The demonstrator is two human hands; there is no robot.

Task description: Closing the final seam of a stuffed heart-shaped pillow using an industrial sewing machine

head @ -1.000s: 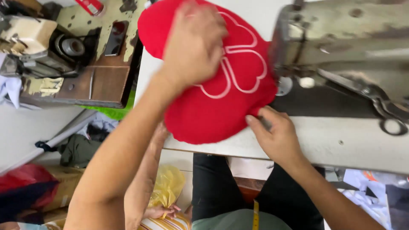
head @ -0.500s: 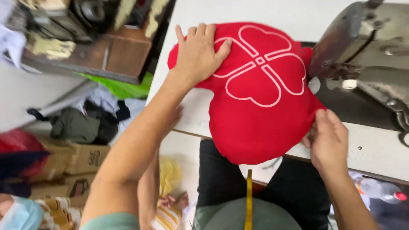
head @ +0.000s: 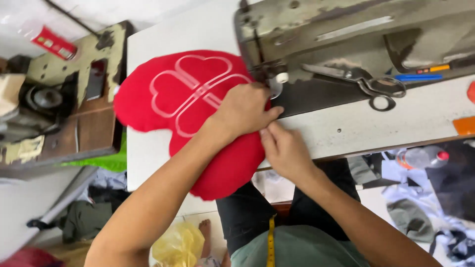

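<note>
A red heart-shaped cushion cover (head: 183,94) with a white clover outline lies on the white sewing table (head: 188,34), its lower part hanging over the front edge. My left hand (head: 245,111) presses flat on its right side, close to the needle area of the grey sewing machine (head: 346,39). My right hand (head: 284,148) pinches the cushion's right edge just below the left hand. Both hands touch each other at the seam.
Scissors (head: 366,81) lie on the machine bed, with a blue pen (head: 418,77) behind them. A second old sewing machine (head: 59,84) stands to the left. A yellow bag (head: 180,244) and clothes lie on the floor. A yellow tape measure (head: 271,242) hangs at my chest.
The cushion has been turned and slid toward the machine's needle. My left hand moved from the cushion's top left to its right edge, meeting my right hand.
</note>
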